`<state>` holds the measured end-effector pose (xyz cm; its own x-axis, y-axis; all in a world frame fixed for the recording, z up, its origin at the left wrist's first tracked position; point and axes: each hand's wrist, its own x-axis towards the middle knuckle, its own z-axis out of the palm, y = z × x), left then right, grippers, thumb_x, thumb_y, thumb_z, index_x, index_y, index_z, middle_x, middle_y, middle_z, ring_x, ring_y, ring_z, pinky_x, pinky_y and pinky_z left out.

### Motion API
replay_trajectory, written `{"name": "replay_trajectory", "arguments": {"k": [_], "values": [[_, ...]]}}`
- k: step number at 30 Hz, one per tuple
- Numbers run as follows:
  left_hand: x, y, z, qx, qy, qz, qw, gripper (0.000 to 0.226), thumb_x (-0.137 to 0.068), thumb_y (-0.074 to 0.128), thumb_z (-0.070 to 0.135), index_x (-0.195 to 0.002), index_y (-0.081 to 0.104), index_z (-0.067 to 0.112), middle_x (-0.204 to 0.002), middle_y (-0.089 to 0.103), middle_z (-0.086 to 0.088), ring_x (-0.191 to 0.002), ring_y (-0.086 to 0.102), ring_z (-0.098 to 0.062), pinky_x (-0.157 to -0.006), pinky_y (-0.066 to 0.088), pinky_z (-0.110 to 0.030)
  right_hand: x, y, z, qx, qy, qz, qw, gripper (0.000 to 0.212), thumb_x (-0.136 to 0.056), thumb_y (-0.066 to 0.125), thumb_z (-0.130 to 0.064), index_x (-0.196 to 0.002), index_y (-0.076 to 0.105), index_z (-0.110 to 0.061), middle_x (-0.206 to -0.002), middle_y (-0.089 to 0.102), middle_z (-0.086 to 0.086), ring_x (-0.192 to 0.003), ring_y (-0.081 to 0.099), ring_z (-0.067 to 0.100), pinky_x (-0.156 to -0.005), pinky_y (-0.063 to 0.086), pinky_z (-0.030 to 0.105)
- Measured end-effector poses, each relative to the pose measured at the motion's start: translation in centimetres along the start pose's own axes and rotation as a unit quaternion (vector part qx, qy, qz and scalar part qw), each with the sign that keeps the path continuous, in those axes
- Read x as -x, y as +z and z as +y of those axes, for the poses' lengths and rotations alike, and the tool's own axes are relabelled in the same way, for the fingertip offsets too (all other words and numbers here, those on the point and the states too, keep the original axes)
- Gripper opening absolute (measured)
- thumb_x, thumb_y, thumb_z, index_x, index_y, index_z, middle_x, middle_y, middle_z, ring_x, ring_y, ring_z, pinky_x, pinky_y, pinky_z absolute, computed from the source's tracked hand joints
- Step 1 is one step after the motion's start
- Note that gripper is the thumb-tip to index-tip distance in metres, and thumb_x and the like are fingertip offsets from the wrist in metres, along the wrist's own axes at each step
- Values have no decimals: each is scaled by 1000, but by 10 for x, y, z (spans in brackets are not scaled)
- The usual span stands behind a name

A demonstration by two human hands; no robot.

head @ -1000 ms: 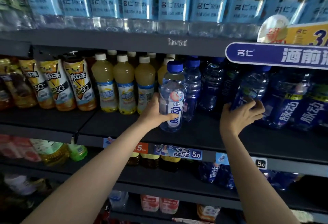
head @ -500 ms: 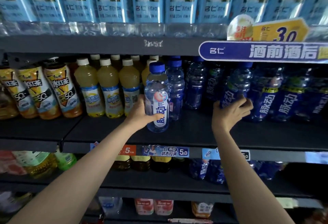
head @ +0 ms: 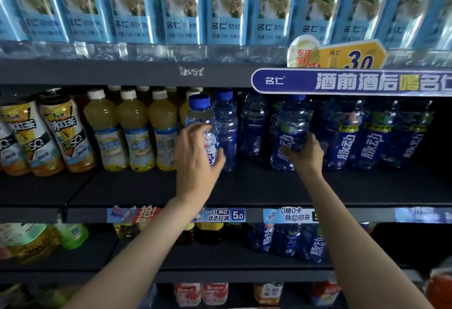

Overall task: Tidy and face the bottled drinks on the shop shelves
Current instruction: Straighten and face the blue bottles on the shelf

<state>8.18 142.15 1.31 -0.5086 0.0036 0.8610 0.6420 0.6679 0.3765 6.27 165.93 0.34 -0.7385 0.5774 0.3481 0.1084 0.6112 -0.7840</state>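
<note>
Basically mid-job. Nearest the camera, both forearms reach up to the middle shelf (head: 244, 188). The left hand (head: 195, 162) has its fingers wrapped round a pale blue-capped bottle (head: 203, 125), which stands forward of its row w/ the label partly turned toward the front. The right hand (head: 304, 153) grips the lower body of a dark blue bottle (head: 289, 135), fingers clamped on it; it leans a bit and its label is about front-facing. Behind those, the blue bottles (head: 367, 142) to the right stand w/ labels out, so that stretch looks done, but they sit well back from the shelf edge. The yellow juice bottles (head: 132, 132) & iced-tea bottles (head: 66, 137) at left look roughly faced, some tilted. Top-shelf water packs (head: 181, 5) look neat. Lower shelves look untidy, prob. still to do.
</note>
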Motion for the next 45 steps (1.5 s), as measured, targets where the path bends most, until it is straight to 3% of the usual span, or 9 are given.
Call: {"name": "replay_trajectory", "arguments": {"k": [3, 7, 9, 12, 16, 21, 32, 37, 45], "values": [[-1, 28, 17, 41, 46, -105, 993, 44, -82, 62, 12, -122, 46, 3, -113, 53, -14, -106, 50, -20, -95, 36, -23, 0, 4, 2, -16, -27, -87, 996, 75, -78, 77, -25, -141, 39, -6, -128, 57, 12, -115, 55, 28, -84, 41, 30], [3, 75, 36, 96, -62, -276, 954, 69, -88, 63, 24, -142, 26, 4, -142, 36, -11, -131, 37, -22, -106, 29, -23, -12, 3, 13, -222, 62, -118, 966, 80, -85, 64, -42, -149, 26, -13, -148, 39, 4, -134, 40, 22, -105, 34, 30], [-6, 97, 40, 95, -131, -323, 933, 80, -86, 66, 29, -145, 18, 3, -148, 29, -11, -136, 30, -22, -107, 25, -25, -26, 4, 17, -270, 119, -103, 950, 63, -98, 46, -34, -151, 19, -15, -154, 28, 3, -139, 30, 22, -108, 27, 29], [-21, 121, 42, 93, -205, -322, 919, 85, -80, 72, 35, -140, 23, 0, -142, 34, -14, -132, 35, -26, -103, 30, -27, -45, 14, 20, -221, 138, -85, 962, 53, -103, 34, -21, -151, 17, -7, -155, 23, 11, -141, 26, 26, -112, 23, 33], [-22, 134, 35, 95, -213, -315, 920, 70, -77, 74, 36, -127, 39, 2, -128, 47, -12, -119, 48, -26, -94, 38, -28, -51, 28, 23, -189, 127, -41, 973, 46, -96, 38, -5, -141, 31, 1, -131, 45, 16, -114, 45, 28, -91, 35, 34], [-19, 126, 21, 114, -215, -307, 920, 56, -79, 73, 32, -121, 47, 5, -124, 56, -9, -113, 54, -22, -87, 41, -23, -37, 36, 21, -158, 77, -45, 983, 60, -90, 35, 10, -147, 21, -1, -151, 19, 21, -137, 25, 37, -109, 26, 40], [-20, 134, 25, 186, -196, -323, 907, 44, -72, 80, 22, -105, 58, 2, -107, 67, -9, -97, 64, -21, -84, 50, -28, -10, -1, 12, -302, 8, -61, 951, 40, -98, 43, -10, -138, 41, -11, -129, 54, 3, -119, 51, 16, -98, 42, 29], [-11, 150, 52, 194, -186, -315, 910, 43, -74, 79, 22, -107, 58, 3, -106, 66, -10, -97, 63, -23, -85, 50, -33, -6, -21, 19, -173, -66, -59, 981, 65, -83, 71, -22, -138, 37, -12, -117, 58, -4, -102, 57, 6, -82, 45, 15], [-2, 125, 40, 131, -99, -279, 946, 36, -84, 63, 9, -118, 52, 5, -116, 58, -9, -103, 58, -21, -88, 47, -31, -16, -16, 18, -51, -48, -15, 997, 75, -80, 74, -28, -141, 36, -6, -133, 53, 14, -121, 51, 29, -94, 42, 34]]}}
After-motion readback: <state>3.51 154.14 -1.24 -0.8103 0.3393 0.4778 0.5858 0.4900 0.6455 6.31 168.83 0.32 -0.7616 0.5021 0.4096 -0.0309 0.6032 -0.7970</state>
